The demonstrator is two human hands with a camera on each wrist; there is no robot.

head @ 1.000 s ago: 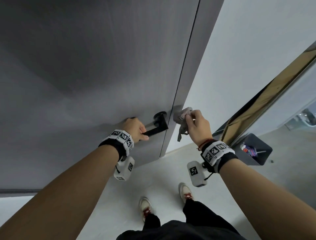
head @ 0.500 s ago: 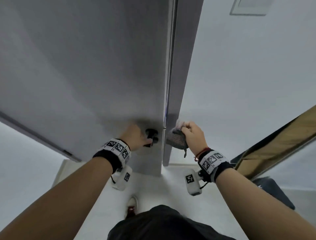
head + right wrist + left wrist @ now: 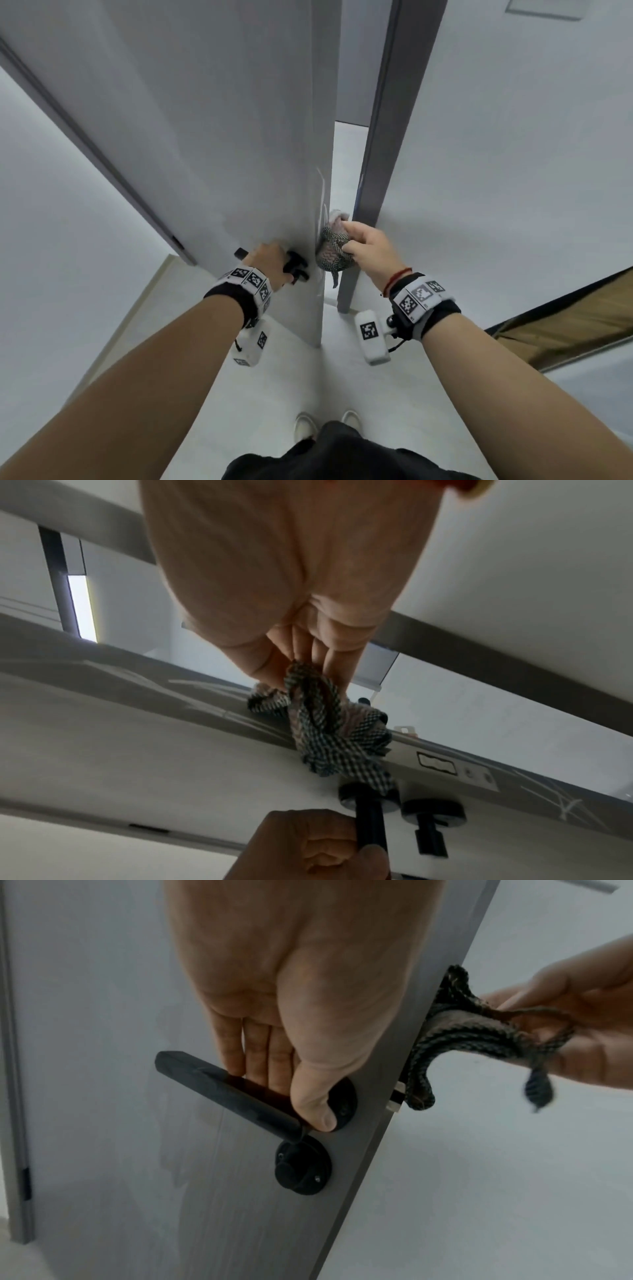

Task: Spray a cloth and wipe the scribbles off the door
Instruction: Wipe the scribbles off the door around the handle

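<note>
L hand (image 3: 270, 262) is gripping the black lever door handle (image 3: 226, 1089), frame centre. R hand (image 3: 368, 251) is pinching a bunched black-white checked cloth (image 3: 334, 251) against the grey door (image 3: 219, 137) edge w/ pale scribbles (image 3: 219, 710).

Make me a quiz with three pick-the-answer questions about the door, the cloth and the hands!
1. Where is the cloth pressed?
A. on the floor
B. on the door's edge
C. on the handle

2. What colour is the handle?
A. black
B. gold
C. white

3. What is the left hand doing?
A. hanging loose
B. holding the cloth
C. gripping the handle

Answers:
1 B: the right hand holds the bunched cloth against the narrow edge of the door, where pale scribbles show.
2 A: the lever and its round plates are black in both wrist views.
3 C: its fingers and thumb curl round the lever.
</note>
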